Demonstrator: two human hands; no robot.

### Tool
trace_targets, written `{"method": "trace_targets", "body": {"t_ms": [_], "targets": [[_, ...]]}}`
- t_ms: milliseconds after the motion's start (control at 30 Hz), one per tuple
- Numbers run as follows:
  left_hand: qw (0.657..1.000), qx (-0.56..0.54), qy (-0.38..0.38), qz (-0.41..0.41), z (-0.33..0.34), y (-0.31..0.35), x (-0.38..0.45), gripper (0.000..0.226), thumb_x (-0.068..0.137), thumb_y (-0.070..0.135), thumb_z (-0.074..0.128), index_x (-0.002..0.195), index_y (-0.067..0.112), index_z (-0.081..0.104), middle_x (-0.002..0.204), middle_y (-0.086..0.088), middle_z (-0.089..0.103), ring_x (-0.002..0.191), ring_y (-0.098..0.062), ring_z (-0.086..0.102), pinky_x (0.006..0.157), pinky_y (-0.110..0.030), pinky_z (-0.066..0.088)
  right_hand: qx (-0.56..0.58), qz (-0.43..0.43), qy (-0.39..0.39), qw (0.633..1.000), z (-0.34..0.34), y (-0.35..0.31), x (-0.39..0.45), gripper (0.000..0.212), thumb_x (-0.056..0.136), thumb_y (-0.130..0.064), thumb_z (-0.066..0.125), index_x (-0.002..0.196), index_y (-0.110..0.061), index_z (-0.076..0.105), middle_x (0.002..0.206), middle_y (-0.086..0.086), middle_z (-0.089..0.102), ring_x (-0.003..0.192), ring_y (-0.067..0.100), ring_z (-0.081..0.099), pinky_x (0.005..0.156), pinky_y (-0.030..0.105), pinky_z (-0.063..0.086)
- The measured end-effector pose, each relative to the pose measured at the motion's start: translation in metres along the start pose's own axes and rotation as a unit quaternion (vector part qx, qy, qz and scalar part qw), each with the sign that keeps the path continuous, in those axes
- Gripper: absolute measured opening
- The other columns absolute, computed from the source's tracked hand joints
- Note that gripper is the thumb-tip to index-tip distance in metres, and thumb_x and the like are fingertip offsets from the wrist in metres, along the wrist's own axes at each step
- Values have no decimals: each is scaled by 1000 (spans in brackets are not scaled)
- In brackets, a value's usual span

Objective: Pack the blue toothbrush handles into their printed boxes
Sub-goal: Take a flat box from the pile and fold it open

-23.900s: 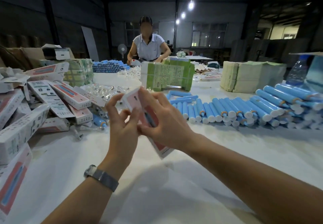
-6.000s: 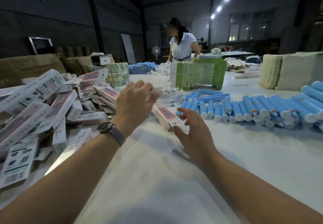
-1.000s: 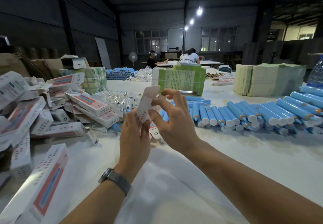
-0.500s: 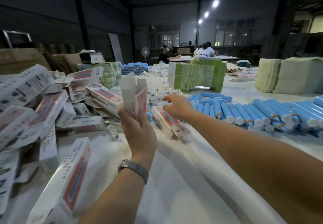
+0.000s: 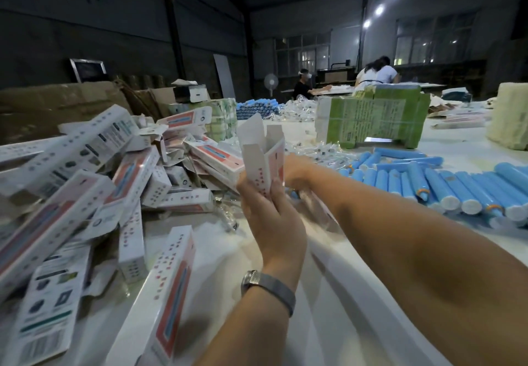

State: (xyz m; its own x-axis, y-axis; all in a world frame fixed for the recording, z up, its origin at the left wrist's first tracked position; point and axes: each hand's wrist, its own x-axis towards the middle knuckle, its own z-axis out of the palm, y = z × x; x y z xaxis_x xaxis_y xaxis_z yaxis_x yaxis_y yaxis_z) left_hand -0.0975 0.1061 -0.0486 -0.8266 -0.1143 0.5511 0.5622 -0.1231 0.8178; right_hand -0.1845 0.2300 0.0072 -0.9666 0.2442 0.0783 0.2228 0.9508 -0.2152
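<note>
Between hands: box [image 5: 264, 162] (left [image 5: 270, 217] grips).

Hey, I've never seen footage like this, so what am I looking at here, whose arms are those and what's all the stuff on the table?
There is no machine: a person wears a camera on the head, looking down at their own arms. The left hand, with a wristwatch, holds an open printed box upright. The right hand reaches behind that box, so its fingers are hidden. On the white table, a pile of printed boxes lies at left and rows of blue toothbrush handles at right. Other workers sit far behind.
</note>
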Motion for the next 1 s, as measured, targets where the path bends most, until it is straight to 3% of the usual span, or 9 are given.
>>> {"method": "trace_targets", "body": {"t_ms": [133, 233, 333, 433, 533, 667, 800, 900, 1000], "targets": [[1000, -1, -9, 1, -1, 0, -1, 31, 103, 13, 49, 132, 11, 38, 133, -14, 50, 114, -24, 49, 75, 5, 33, 37, 4, 10, 999, 1, -3, 3, 19, 91, -32, 63, 106, -20, 66, 115, 15, 65, 102, 29, 65, 89, 38, 54], [1000, -5, -28, -2, 0, 2, -2, 26, 103, 18, 48, 125, 25, 35, 133, -12, 50, 115, -26, 52, 88, -16, 49, 61, 19, -34, 997, 8, -5, -3, 19, 92, -26, 62, 82, -11, 66, 88, 7, 68, 73, 18, 68, 61, 24, 55], [999, -8, -46, 1, 0, 1, -4, 30, 104, 23, 48, 114, 43, 28, 130, -4, 50, 116, -24, 53, 82, -10, 47, 65, 17, 23, 997, 12, -3, -2, 22, 96, -17, 56, 81, -2, 63, 83, 9, 61, 93, 25, 60, 82, 32, 47], [999, -13, -40, 15, 0, 0, -3, 32, 103, 23, 49, 114, 44, 28, 128, -3, 51, 116, -23, 52, 84, -12, 46, 89, 12, 20, 996, 7, -6, 2, 38, 95, -12, 57, 59, -14, 46, 67, 2, 49, 86, 24, 55, 85, 41, 50], [999, -3, -33, 29, 1, 1, -3, 38, 103, 20, 50, 111, 49, 26, 127, -2, 51, 116, -24, 51, 91, -26, 49, 69, 17, 68, 995, 6, -2, 2, 27, 91, -25, 58, 65, -17, 54, 72, 2, 60, 79, 24, 62, 79, 37, 55], [999, -4, -11, 47, 2, 1, -4, 38, 102, 16, 52, 104, 49, 33, 122, 0, 51, 113, -25, 51, 92, -31, 45, 32, 27, 170, 985, 10, 13, -1, 8, 89, -15, 56, 88, -19, 62, 82, 8, 61, 83, 31, 64, 73, 38, 53], [999, 1, -15, 46, 2, 4, -3, 47, 102, 17, 51, 106, 57, 27, 124, 2, 50, 116, -26, 51, 97, -43, 47, 67, 31, 217, 973, 7, 25, -1, 25, 91, -19, 58, 115, -13, 53, 87, 8, 56, 80, 28, 52, 72, 37, 44], [998, 5, -27, 52, 1, 3, -4, 38, 102, 16, 51, 116, 46, 32, 127, 2, 48, 119, -26, 49, 100, -48, 47, 89, 35, 233, 968, 2, 31, -7, 6, 93, -18, 52, 91, -15, 57, 88, 9, 60, 80, 29, 52, 71, 36, 41], [998, 13, -40, 50, 1, -1, -5, 29, 102, 18, 50, 122, 33, 35, 128, -4, 50, 118, -29, 49, 98, -53, 47, 141, 43, 263, 953, -4, 34, -16, 30, 91, -10, 52, 65, -23, 44, 71, 2, 54, 72, 26, 50, 60, 27, 33]]}}
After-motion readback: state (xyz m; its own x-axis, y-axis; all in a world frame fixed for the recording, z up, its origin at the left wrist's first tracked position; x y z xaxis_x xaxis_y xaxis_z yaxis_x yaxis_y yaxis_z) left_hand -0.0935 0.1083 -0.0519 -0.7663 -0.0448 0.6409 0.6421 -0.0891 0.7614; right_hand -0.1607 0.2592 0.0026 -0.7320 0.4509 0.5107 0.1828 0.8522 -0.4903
